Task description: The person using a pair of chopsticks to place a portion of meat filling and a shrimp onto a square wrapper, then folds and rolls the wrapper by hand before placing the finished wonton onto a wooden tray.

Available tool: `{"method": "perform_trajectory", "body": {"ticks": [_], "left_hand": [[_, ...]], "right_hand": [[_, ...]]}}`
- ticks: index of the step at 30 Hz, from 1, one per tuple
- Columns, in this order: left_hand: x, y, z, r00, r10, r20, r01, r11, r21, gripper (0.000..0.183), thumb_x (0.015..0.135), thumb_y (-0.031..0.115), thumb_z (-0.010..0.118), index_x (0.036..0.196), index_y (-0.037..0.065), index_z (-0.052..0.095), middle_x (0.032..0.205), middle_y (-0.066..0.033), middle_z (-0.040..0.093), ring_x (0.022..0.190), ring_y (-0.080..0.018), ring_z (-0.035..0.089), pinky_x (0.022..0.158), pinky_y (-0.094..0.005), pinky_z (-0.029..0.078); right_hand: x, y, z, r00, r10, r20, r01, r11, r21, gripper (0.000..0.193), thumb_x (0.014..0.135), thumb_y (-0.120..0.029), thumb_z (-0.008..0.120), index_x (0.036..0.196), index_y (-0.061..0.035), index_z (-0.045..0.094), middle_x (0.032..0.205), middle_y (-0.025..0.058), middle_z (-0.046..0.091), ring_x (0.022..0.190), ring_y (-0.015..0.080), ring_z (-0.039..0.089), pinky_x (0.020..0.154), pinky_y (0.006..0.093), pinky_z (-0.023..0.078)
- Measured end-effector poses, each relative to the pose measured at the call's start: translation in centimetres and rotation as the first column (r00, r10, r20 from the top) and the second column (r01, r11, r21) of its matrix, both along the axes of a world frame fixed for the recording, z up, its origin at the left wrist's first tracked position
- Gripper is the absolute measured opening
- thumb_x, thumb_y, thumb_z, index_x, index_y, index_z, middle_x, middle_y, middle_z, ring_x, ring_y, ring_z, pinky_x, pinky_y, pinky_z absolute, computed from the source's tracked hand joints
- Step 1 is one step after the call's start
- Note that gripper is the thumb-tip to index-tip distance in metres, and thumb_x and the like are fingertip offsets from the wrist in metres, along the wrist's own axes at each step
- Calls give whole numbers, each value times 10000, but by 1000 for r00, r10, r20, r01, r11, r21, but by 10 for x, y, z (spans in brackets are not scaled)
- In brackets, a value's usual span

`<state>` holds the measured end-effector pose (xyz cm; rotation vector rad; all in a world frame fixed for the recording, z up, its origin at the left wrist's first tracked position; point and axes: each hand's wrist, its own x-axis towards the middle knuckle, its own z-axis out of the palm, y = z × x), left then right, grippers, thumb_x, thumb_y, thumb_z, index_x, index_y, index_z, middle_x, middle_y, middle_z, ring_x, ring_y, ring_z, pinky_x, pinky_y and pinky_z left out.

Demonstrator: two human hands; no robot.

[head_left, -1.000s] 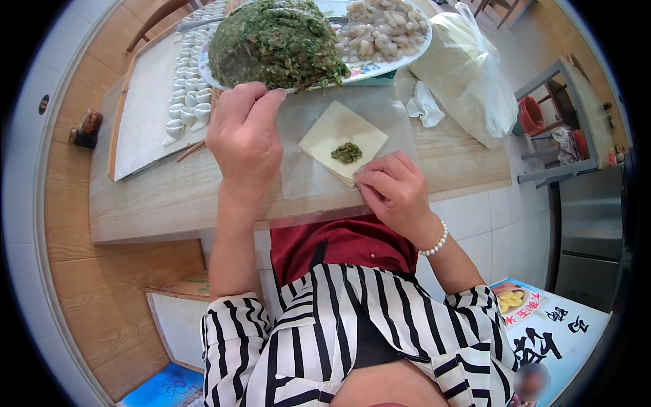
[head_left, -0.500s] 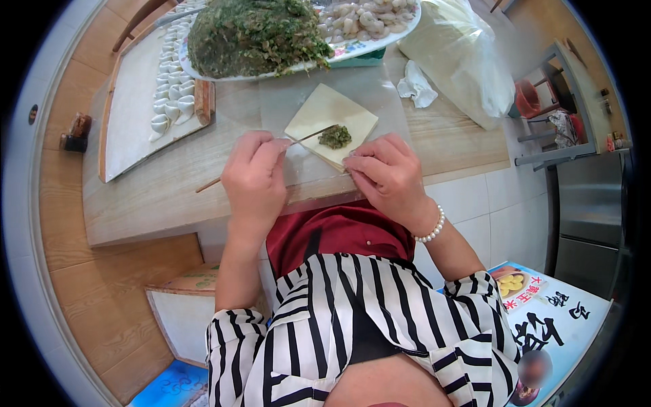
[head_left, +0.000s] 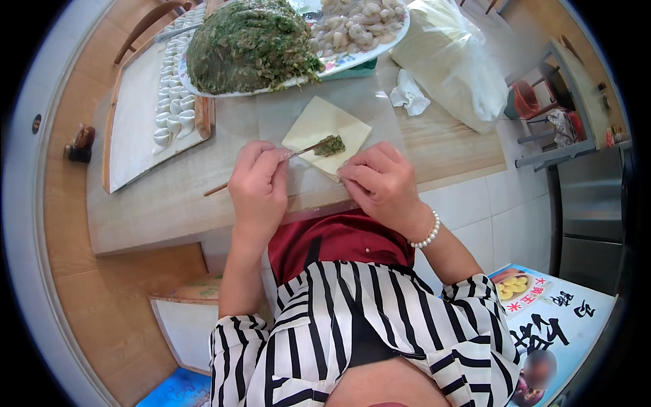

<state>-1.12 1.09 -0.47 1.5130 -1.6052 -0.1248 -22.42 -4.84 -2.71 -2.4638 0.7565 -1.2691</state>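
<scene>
Wooden table [head_left: 152, 210], tiled floor [head_left: 519, 197]; left fingers [head_left: 271, 161] grip stick [head_left: 306, 149], right fingers [head_left: 365, 175] pinch wrapper [head_left: 327, 121] corner.

We listed the square wrappers [head_left: 317, 123] as pale cream-yellow, the dab of filling [head_left: 333, 145] as mottled green and brown, and the stick [head_left: 218, 189] as brown. The heap of filling [head_left: 247, 49] we entered as dark green, flecked lighter; the plate [head_left: 356, 58] as white, flower-patterned; the shrimp [head_left: 359, 27] as greyish white, tinged pink. We found the dumplings [head_left: 162, 121] white and the table [head_left: 169, 210] light brown with streaked grain. We also logged a black-and-white striped shirt [head_left: 325, 312], a deep red lower garment [head_left: 346, 237] and a pearl-white bracelet [head_left: 427, 236].
</scene>
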Motion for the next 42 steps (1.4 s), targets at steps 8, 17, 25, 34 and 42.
{"method": "perform_trajectory", "body": {"ticks": [8, 17, 25, 34, 42], "left_hand": [[14, 3, 20, 854, 44, 518, 15, 994, -109, 199, 707, -37, 651, 882, 31, 718, 860, -101, 618, 794, -298, 621, 675, -399, 504], [-13, -81, 105, 681, 334, 652, 59, 862, -504, 81, 674, 21, 675, 742, 31, 633, 871, -84, 590, 875, -269, 593, 683, -374, 494], [-28, -75, 108, 650, 218, 728, 75, 935, -347, 94, 624, 20, 661, 684, 39, 592, 837, -83, 550, 848, -263, 564, 674, -370, 504], [-26, -75, 104, 645, 219, 732, 60, 940, -335, 75, 656, 21, 647, 715, 25, 600, 827, -94, 555, 832, -271, 566, 662, -369, 505], [-25, -48, 86, 795, 205, 571, 23, 930, -366, 120, 690, -3, 667, 807, 22, 677, 846, -66, 584, 822, -267, 580, 660, -371, 504]], "right_hand": [[0, 0, -1, 1000, 12, 18, -13, 1000, 28, 192, 690, -3, 799, 840, -101, 730, 838, 24, 663, 776, 246, 616, 667, 365, 516], [1, -1, 5, 997, 38, 69, -46, 992, 114, 113, 747, -6, 767, 812, -70, 701, 825, 51, 662, 807, 274, 632, 715, 390, 541], [-15, -28, 25, 905, -198, 378, -105, 755, 647, 81, 911, -56, 730, 915, 5, 678, 914, 59, 719, 789, 107, 668, 724, 258, 537], [9, -67, 51, 744, -228, 628, -414, 581, 701, 228, 929, -71, 732, 1085, 30, 601, 952, 46, 691, 870, 94, 660, 768, 238, 544], [13, -67, 41, 687, -211, 695, -586, 405, 702, 192, 911, -48, 739, 1060, 19, 636, 955, 52, 703, 868, 98, 670, 794, 244, 557]]}}
